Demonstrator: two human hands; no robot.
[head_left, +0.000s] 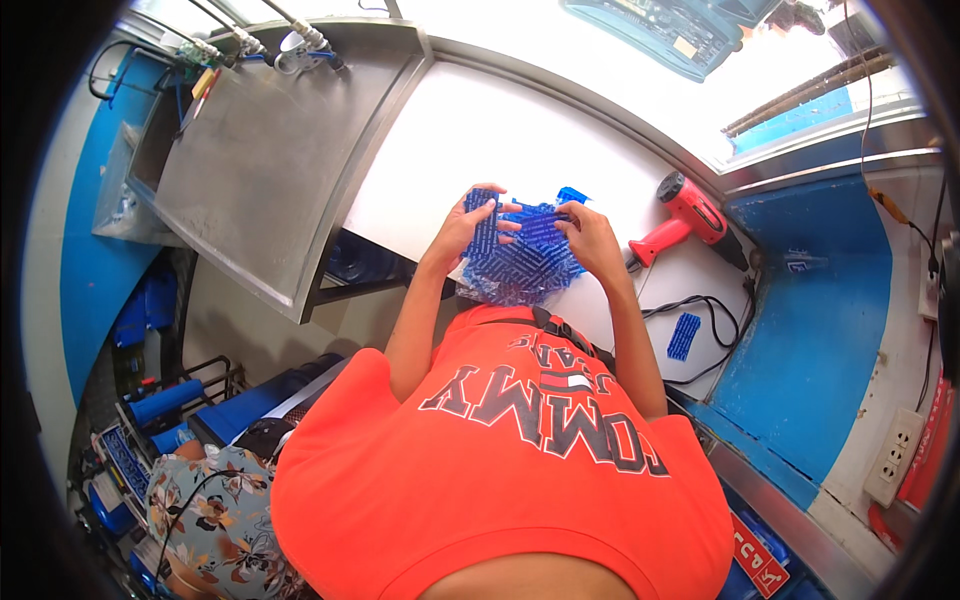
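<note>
My left hand (453, 238) holds a flat blue plastic strip (483, 232) covered in pale print, the thumb over it and the other fingers partly spread. Just to the right, my right hand (597, 243) has its thumb and fingertips closed at the edge of another blue printed plastic piece, partly hidden by the fingers. Below and between both hands lies a heap of similar blue printed plastic strips (520, 268) in a clear bag, close against my body at the white worktop's (410, 185) front edge. A small blue piece (571, 195) sits beyond my right fingers.
A red and black heat gun (692, 220) lies to the right, its black cord (735, 325) looping near a single blue strip (684, 337). A steel counter (270, 150) with taps (300, 52) stands left. A person in floral clothing (215, 510) is at lower left.
</note>
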